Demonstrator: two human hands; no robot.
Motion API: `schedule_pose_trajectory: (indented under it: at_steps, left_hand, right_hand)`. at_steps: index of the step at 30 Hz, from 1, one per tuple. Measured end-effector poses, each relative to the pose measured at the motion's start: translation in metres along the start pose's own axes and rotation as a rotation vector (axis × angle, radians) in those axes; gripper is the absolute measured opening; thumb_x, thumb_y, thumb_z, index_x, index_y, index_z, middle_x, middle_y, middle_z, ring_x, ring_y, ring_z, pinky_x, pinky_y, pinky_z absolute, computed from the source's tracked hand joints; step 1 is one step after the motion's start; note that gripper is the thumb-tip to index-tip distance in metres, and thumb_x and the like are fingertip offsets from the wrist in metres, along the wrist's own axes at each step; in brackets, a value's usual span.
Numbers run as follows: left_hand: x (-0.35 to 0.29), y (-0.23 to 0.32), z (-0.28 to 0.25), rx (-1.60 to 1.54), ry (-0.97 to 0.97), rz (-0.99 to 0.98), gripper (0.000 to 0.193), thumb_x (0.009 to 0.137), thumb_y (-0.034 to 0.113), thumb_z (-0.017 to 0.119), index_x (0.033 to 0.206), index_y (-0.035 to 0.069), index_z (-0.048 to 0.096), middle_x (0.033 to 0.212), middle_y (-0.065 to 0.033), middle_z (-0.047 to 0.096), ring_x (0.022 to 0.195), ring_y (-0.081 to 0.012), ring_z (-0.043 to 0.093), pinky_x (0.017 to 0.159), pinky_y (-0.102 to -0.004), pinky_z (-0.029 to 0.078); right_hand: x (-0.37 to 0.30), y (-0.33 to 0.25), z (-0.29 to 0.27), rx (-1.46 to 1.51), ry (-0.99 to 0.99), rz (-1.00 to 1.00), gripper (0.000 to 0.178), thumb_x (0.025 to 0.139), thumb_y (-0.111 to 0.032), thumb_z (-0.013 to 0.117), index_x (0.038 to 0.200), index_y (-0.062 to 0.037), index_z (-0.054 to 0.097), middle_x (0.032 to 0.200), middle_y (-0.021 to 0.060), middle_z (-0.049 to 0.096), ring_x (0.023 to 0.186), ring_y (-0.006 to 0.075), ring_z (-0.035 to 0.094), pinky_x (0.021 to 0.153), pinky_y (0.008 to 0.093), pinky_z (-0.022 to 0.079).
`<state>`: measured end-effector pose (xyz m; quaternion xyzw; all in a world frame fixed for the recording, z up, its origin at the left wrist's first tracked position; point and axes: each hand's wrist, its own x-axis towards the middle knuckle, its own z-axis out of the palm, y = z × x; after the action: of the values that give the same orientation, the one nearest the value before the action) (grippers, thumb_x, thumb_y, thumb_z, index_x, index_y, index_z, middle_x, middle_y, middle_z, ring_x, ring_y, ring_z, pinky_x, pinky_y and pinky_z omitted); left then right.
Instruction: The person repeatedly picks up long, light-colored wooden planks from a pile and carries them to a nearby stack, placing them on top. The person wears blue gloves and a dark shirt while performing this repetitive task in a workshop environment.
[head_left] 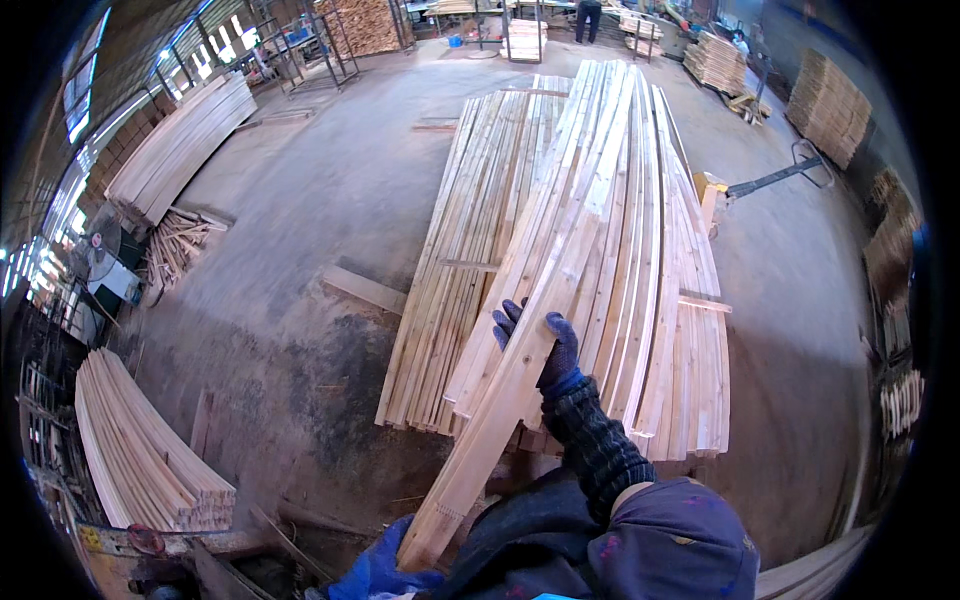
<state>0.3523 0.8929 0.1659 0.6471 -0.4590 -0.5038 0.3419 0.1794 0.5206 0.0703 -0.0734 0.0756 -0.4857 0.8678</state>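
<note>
A long pale wooden board (490,425) slants from the bottom middle up over a large stack of planks. Its near end is gripped by my left hand (385,562), in a blue glove, low in the view. Farther along, my right hand (545,345), in a dark blue glove, wraps around the board, with fingers showing on both edges. A dark knitted cuff covers that wrist. Beneath the board lies the stack of long planks (620,330), some skewed across others. The board's far end is hard to tell from the planks under it.
Another plank pile (150,460) lies at the lower left, near a machine edge (120,545). A loose board (365,288) rests on the floor left of the stack. A pallet jack handle (775,180) stands right. More timber (185,140) sits far left; a person (588,20) stands far back.
</note>
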Motion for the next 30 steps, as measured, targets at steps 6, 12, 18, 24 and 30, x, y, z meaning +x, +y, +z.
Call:
schedule_pose_trajectory:
  at_steps: [6, 12, 18, 24, 30]
  left_hand:
    - [0.004, 0.064, -0.036, 0.263, 0.039, -0.182, 0.098, 0.069, 0.046, 0.083, 0.145, 0.006, 0.034, 0.127, -0.0245, 0.054, 0.113, -0.0360, 0.057, 0.093, -0.0419, 0.048]
    - [0.001, 0.022, -0.069, 0.629, 0.149, 0.021, 0.097, 0.071, 0.050, 0.078, 0.146, 0.007, 0.033, 0.127, -0.0258, 0.053, 0.110, -0.0417, 0.057, 0.089, -0.0480, 0.049]
    - [0.003, 0.012, -0.077, 0.785, 0.223, -0.308, 0.083, 0.075, 0.047, 0.070, 0.145, 0.014, 0.039, 0.122, -0.0252, 0.056, 0.104, -0.0432, 0.059, 0.084, -0.0515, 0.049]
    - [0.009, -0.024, -0.107, 0.818, 0.342, -0.201, 0.082, 0.066, 0.041, 0.079, 0.134, 0.004, 0.050, 0.106, -0.0204, 0.064, 0.092, -0.0400, 0.062, 0.081, -0.0492, 0.047]
    - [0.056, -0.041, -0.145, 0.828, 0.410, 0.025, 0.086, 0.067, 0.034, 0.080, 0.140, 0.004, 0.044, 0.104, -0.0186, 0.065, 0.090, -0.0381, 0.062, 0.078, -0.0491, 0.048]
  right_hand:
    - [0.031, 0.042, 0.000, 0.109, -0.098, 0.030, 0.069, 0.075, -0.025, 0.069, 0.134, -0.0024, 0.042, 0.139, 0.0217, 0.044, 0.130, 0.0382, 0.044, 0.111, 0.0507, 0.038]
    - [0.059, 0.059, -0.045, 0.074, -0.215, 0.097, 0.077, 0.075, -0.029, 0.072, 0.137, 0.0000, 0.039, 0.142, 0.0231, 0.040, 0.132, 0.0387, 0.042, 0.111, 0.0524, 0.036]
    - [0.178, -0.020, -0.032, -0.291, 0.251, -0.019, 0.073, 0.088, -0.060, 0.057, 0.128, 0.0003, 0.048, 0.109, 0.0186, 0.061, 0.097, 0.0331, 0.062, 0.087, 0.0448, 0.053]
    - [0.228, -0.023, -0.062, -0.251, 0.017, -0.013, 0.076, 0.084, -0.057, 0.065, 0.131, -0.0020, 0.042, 0.121, 0.0173, 0.052, 0.113, 0.0334, 0.050, 0.101, 0.0493, 0.041]
    - [0.277, -0.083, 0.011, -0.625, -0.038, -0.036, 0.071, 0.085, -0.061, 0.056, 0.129, -0.0055, 0.048, 0.124, 0.0137, 0.053, 0.115, 0.0286, 0.048, 0.108, 0.0465, 0.032]
